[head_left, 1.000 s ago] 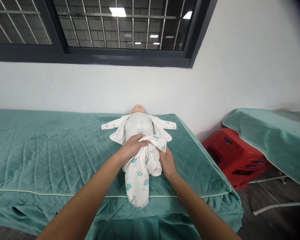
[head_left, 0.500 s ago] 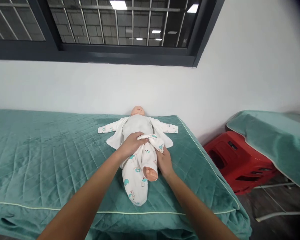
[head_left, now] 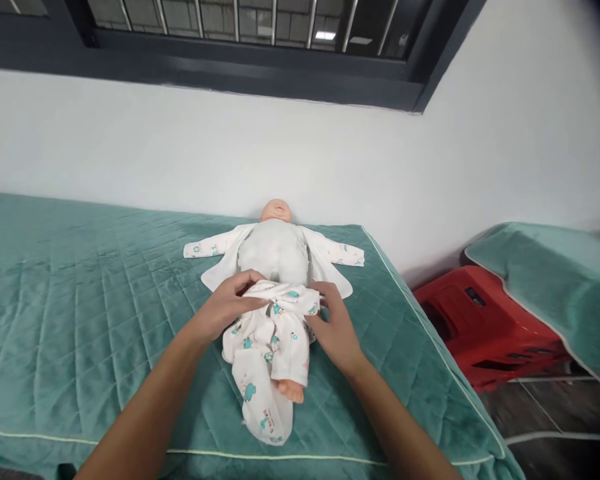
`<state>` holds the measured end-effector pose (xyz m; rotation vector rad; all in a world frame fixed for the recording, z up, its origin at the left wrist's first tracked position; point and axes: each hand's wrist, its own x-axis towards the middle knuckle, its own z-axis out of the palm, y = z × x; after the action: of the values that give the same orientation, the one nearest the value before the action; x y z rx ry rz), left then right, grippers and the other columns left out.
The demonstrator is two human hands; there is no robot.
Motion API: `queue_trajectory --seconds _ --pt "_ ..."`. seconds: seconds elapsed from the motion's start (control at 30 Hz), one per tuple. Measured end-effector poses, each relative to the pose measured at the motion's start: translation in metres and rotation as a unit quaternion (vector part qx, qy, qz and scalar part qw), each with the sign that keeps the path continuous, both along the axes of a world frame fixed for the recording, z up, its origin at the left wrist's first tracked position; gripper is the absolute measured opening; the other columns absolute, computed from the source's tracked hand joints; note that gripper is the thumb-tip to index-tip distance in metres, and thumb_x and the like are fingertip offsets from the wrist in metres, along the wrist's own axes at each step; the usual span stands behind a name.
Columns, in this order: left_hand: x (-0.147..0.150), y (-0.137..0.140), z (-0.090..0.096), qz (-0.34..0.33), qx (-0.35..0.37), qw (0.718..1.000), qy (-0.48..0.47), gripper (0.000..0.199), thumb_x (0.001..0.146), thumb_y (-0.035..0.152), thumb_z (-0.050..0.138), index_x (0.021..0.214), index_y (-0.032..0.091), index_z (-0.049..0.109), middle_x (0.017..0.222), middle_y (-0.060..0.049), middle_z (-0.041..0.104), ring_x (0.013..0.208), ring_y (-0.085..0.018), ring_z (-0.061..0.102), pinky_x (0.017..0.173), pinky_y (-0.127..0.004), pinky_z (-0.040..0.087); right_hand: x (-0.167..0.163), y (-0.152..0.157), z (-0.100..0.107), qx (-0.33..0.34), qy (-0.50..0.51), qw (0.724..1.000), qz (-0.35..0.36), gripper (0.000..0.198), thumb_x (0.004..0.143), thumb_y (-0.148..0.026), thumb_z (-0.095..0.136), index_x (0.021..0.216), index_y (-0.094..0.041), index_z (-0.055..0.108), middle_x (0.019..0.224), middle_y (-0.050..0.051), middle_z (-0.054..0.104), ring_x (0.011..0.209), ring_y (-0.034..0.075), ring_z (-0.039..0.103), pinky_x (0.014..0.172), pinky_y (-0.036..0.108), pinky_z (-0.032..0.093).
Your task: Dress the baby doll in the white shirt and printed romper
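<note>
Head view: your left hand (head_left: pixel 227 308) and right hand (head_left: pixel 336 328), apart, pinch opposite sides of the white teal-printed cloth trousers (head_left: pixel 291 340) on the white-bodied doll (head_left: pixel 275 252), atop the green quilted bedspread (head_left: pixel 105 320). One bare peach foot (head_left: pixel 293 391) is through; the other is hidden, the waist not yet up.

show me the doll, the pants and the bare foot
Doll (head_left: pixel 274 250): head view, on the middle of its white torso.
Pants (head_left: pixel 289 347): head view, on the leg that the foot sticks out of.
Foot (head_left: pixel 293 391): head view, on its upper side, near the toes.
</note>
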<state>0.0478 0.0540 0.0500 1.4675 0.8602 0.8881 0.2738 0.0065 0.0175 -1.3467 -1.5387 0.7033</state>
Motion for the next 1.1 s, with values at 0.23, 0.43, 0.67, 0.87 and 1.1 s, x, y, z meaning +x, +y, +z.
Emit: queue_trajectory --seconds 0.23,0.43,0.67,0.87,1.1 --pt "0.006 -0.005 -0.022 0.064 -0.066 0.99 -0.109 0.031 0.065 0.034 0.079 0.085 0.017 0.062 0.073 0.002 0.059 0.067 -0.014 0.054 0.062 -0.022 0.039 -0.027 0.024 0.075 -0.087 -0.14 0.959 0.229 0.04 0.079 -0.047 0.069 0.113 -0.027 0.06 0.108 0.001 0.064 0.095 0.021 0.059 0.078 0.032 0.045" --pt "0.0 -0.006 -0.032 0.03 -0.073 0.986 -0.148 0.027 0.073 0.035 0.074 0.091 0.018 0.063 0.08 0.001 0.061 0.072 -0.014 0.055 0.065 -0.022 0.04 -0.033 0.058 0.057 -0.139 -0.091 0.94 0.298 0.03 0.074 -0.047 0.074 0.082 -0.02 0.063 0.079 -0.002 0.061 0.075 0.016 0.055 0.063 0.026 0.039" --pt "-0.002 -0.005 -0.028 -0.067 -0.072 0.994 -0.048 0.039 0.067 0.033 0.081 0.097 0.017 0.063 0.09 0.0 0.06 0.081 -0.016 0.055 0.071 -0.024 0.042 -0.014 0.058 0.03 -0.213 0.242 0.916 0.239 0.031 0.071 -0.038 0.078 0.071 -0.019 0.053 0.06 -0.006 0.051 0.054 0.01 0.047 0.051 0.021 0.036" --pt "0.008 -0.005 -0.037 0.09 -0.09 0.978 -0.165 0.033 0.069 0.04 0.076 0.086 0.018 0.058 0.075 0.004 0.058 0.065 -0.011 0.052 0.06 -0.021 0.041 -0.023 0.053 0.036 -0.219 0.204 0.92 0.252 0.03 0.072 -0.041 0.078 0.082 -0.018 0.061 0.072 -0.002 0.061 0.062 0.012 0.056 0.055 0.022 0.043" --pt "0.013 -0.003 -0.043 0.207 -0.101 0.95 -0.209 0.024 0.07 0.033 0.075 0.081 0.019 0.059 0.068 0.005 0.058 0.061 -0.01 0.052 0.061 -0.022 0.044 -0.025 0.045 0.053 -0.188 -0.007 0.901 0.391 0.046 0.069 -0.039 0.08 0.112 -0.025 0.07 0.108 0.002 0.071 0.095 0.026 0.066 0.077 0.034 0.053"
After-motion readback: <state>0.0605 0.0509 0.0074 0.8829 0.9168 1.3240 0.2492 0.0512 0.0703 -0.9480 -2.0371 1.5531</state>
